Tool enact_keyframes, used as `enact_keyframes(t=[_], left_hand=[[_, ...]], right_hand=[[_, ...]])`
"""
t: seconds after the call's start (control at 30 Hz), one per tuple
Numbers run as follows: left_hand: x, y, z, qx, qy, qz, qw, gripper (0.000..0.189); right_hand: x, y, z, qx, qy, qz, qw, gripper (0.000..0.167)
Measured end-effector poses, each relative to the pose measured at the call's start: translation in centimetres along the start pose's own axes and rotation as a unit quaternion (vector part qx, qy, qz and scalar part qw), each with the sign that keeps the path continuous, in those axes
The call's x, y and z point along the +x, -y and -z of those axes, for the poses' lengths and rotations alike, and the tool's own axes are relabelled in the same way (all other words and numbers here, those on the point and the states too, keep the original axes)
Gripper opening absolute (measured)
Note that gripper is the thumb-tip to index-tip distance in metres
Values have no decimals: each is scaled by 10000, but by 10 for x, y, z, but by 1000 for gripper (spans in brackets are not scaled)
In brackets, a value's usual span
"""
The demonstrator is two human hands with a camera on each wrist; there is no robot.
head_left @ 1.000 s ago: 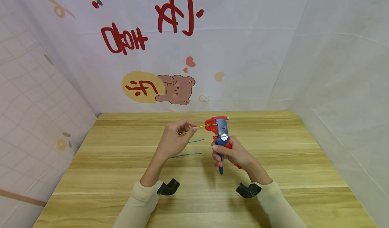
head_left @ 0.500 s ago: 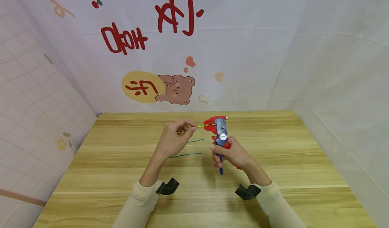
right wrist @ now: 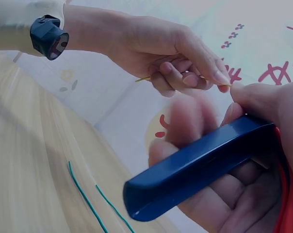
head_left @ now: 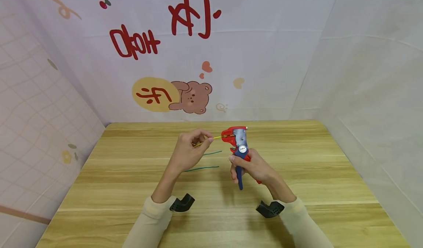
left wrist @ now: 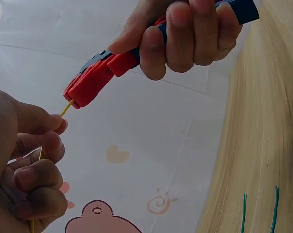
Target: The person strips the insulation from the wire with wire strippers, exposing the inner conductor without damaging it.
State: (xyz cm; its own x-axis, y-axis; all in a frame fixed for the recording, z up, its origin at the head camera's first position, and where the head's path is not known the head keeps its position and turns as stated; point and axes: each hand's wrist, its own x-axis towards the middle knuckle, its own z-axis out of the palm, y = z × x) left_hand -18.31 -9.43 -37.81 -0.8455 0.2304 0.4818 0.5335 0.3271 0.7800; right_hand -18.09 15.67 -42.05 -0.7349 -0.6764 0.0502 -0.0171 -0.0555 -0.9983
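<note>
My left hand point(head_left: 191, 149) pinches a thin yellow wire point(head_left: 217, 137) between thumb and forefinger, and its tail passes back through the curled fingers. The wire's far end enters the red jaws of a wire stripper point(head_left: 240, 136), as the left wrist view also shows at the tool's red nose point(left wrist: 86, 90). My right hand point(head_left: 256, 167) holds the stripper upright above the table, thumb across the blue body. In the right wrist view the fingers around the blue handle point(right wrist: 200, 165) are blurred. The wire's tip is hidden inside the tool.
Two teal wires lie on the wooden table point(head_left: 211, 218) below my left hand: a farther wire point(head_left: 214, 153) and a nearer wire point(head_left: 203, 168). A printed cloth point(head_left: 264, 57) hangs behind the table. Each wrist carries a black camera mount point(head_left: 182, 203).
The stripper and right hand have shifted slightly left, then stayed in place. The right fingers have moved on the handle. The left hand keeps its pinch on the yellow wire, almost still.
</note>
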Motion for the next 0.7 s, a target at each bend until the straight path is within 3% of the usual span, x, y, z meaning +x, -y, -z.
enact_keyframes(t=[0.7], left_hand=[[-1, -1, 4, 67, -56, -9, 10000, 8]], right_hand=[[5, 0, -16, 366, -485, -538, 9967, 30]])
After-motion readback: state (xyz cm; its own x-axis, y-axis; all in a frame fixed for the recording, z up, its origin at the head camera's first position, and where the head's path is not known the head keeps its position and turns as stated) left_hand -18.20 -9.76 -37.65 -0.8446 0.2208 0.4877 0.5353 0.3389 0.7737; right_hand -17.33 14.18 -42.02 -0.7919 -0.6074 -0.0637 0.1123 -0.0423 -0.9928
